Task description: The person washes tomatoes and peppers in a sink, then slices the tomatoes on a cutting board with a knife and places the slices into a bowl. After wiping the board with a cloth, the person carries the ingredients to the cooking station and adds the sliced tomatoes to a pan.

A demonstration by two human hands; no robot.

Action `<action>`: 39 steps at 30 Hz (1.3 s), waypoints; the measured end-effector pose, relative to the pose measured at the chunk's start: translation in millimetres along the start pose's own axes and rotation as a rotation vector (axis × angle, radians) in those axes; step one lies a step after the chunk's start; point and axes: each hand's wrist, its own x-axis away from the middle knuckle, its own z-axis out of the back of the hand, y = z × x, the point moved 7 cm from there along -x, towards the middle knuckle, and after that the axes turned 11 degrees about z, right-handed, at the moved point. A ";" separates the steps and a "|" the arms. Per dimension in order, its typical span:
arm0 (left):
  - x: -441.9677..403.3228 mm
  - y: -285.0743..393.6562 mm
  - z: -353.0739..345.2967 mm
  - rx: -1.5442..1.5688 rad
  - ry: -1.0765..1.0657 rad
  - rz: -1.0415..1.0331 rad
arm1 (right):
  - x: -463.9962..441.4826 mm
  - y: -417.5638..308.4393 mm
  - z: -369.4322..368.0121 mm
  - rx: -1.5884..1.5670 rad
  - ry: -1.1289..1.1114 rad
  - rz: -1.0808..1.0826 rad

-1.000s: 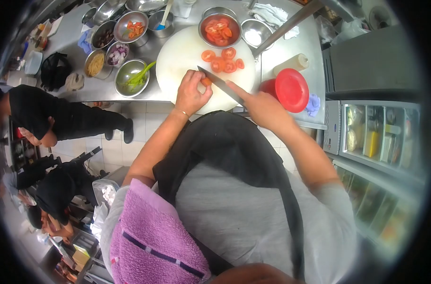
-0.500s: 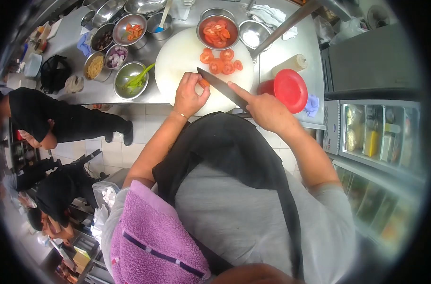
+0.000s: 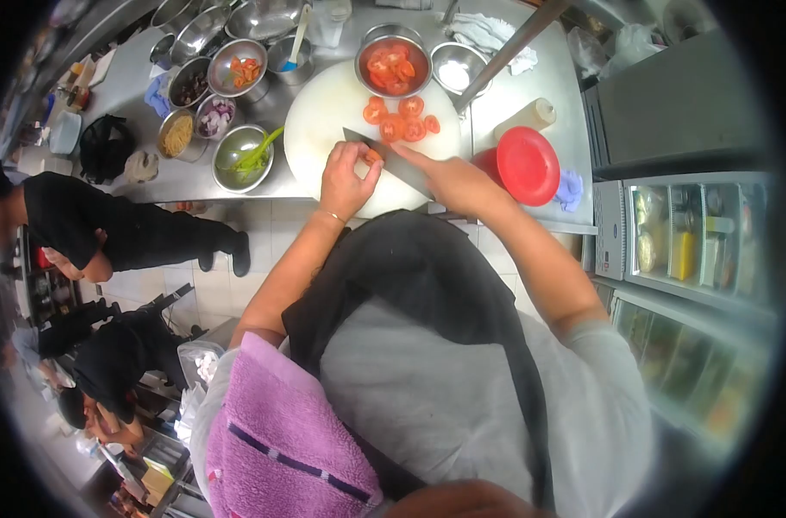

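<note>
Over in the upper middle of the frame, a round white cutting board [image 3: 320, 112] lies on the metal surface [image 3: 518, 86]. The left hand [image 3: 346, 179] is at the board's lower part, thumb and fingertips pinching a small orange-red piece [image 3: 372, 156]. The right hand [image 3: 462, 186] is closed around the knife [image 3: 403, 169], its handle hidden in the palm, the index finger stretched forward along the blade. From here the blade lies slantwise, its tip toward the upper left, just beside the pinched piece; I can't tell whether they touch.

Just above the blade, several tomato slices [image 3: 402, 128] lie grouped on the board. Past them, at the board's top edge, a metal bowl [image 3: 426, 73] holds more cut tomato. Left of the board, another bowl [image 3: 229, 145] has long green peppers in it, one poking over the rim. A red container [image 3: 528, 166] stands right of the right hand, near a squeeze bottle [image 3: 528, 118]. At the far left, a person in black [image 3: 91, 220] stands by the surface.
</note>
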 end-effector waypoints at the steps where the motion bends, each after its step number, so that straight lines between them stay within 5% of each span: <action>1: -2.7 -3.8 5.5 0.082 0.055 0.084 | 11.8 -7.9 11.2 0.099 -0.022 -0.052; 3: -6.5 -11.7 15.2 0.161 0.107 0.174 | 33.3 -9.1 10.2 0.193 -0.051 -0.102; 5: -10.5 -15.8 41.0 0.132 0.313 0.170 | 53.1 -9.5 19.8 0.381 0.273 0.032; 7: -21.0 4.7 47.2 0.073 0.286 0.108 | 57.2 -4.4 19.4 0.418 0.304 0.033; 9: -29.1 41.1 36.1 0.001 0.128 -0.180 | 59.8 -2.9 20.2 0.461 0.347 0.042; 11: -36.3 47.3 24.5 -0.018 0.012 -0.207 | 65.4 -0.3 18.6 0.462 0.373 -0.003; 13: -54.8 14.7 14.2 0.037 0.101 -0.068 | 87.9 -2.5 21.1 0.379 0.406 -0.095; 14: -67.4 -10.9 6.9 0.091 -0.003 0.176 | 97.2 3.2 23.7 0.291 0.429 -0.182; 18: -97.2 -30.8 -23.3 -0.172 -0.401 0.247 | 100.3 28.2 19.9 0.332 0.454 -0.328; 25: -102.8 -3.9 -53.7 -0.312 -0.618 0.116 | 66.8 36.7 4.9 0.387 0.465 -0.308; 28: -95.0 -1.4 -52.5 -0.246 -0.716 0.184 | 78.8 58.5 -12.6 0.139 0.388 -0.333; 31: -91.0 1.9 -51.8 -0.206 -0.719 0.210 | 98.9 82.2 -26.2 -0.251 0.558 -0.340; 33: -91.2 11.6 -51.8 -0.208 -0.673 0.191 | 105.8 92.1 -47.5 -0.949 0.591 -0.449; 34: -83.9 13.9 -56.1 -0.183 -0.777 0.283 | 104.6 103.2 -60.9 -0.966 0.600 -0.399; 36: -81.6 46.9 -63.8 -0.383 -0.967 0.121 | 99.4 118.5 -76.0 -1.027 0.620 -0.335; 37: -81.3 49.0 -61.9 -0.377 -0.769 0.008 | 94.1 127.1 -85.5 -1.079 0.623 -0.299; 39: -78.5 57.8 -63.5 -0.378 -0.822 0.032 | 86.7 127.7 -93.5 -1.125 0.557 -0.286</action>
